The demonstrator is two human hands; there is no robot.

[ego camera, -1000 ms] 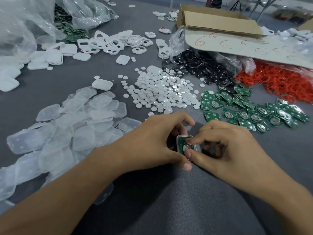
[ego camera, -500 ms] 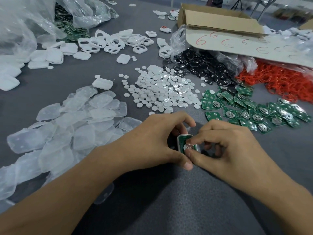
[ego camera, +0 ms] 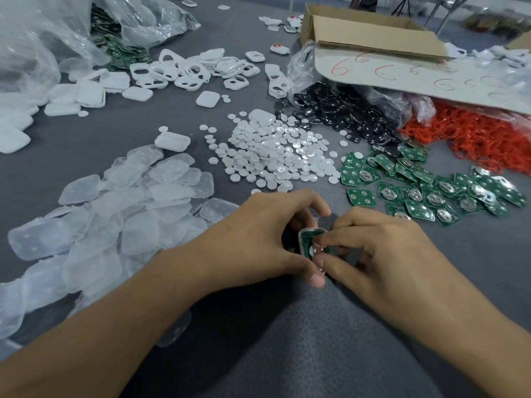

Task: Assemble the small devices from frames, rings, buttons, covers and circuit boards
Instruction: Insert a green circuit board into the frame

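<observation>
device [ego camera: 309, 243] | white frame, green circuit board seated | pinched between fingers

The table [ego camera: 316, 354] looks like matt grey, finely textured cloth. Covers [ego camera: 115, 219] are frosted translucent plastic, frames [ego camera: 186, 70] smooth white plastic, buttons [ego camera: 273, 159] glossy white. Boards [ego camera: 416, 193] are green with shiny metal discs, as on the device [ego camera: 307, 242]. The box [ego camera: 373, 38] is matt brown cardboard.
</observation>
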